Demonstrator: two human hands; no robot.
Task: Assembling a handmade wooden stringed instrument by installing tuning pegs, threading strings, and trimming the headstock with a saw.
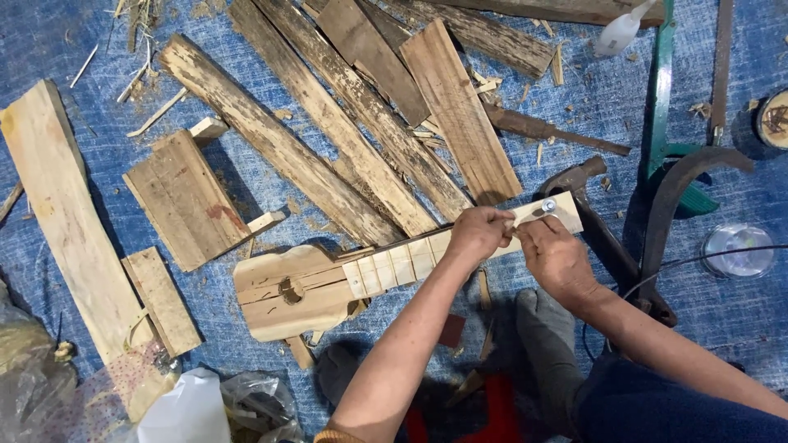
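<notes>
A small wooden guitar-shaped piece (304, 287) lies on the blue tarp, body to the left, neck running up to the right. My left hand (478, 234) grips the neck near the headstock (558, 215). My right hand (554, 256) pinches the headstock from below, fingers beside a small shiny round metal part (548, 205) on it. A sound hole (290, 289) shows in the body. Pale frets cross the neck.
Rough wooden planks (353, 123) lie scattered across the tarp, a long pale board (57, 213) at the left. A hammer (587, 197) lies right of the headstock. A green metal tool (661, 107), a clear round lid (739, 250), a white bottle (620, 29) and plastic bags (197, 406) lie around.
</notes>
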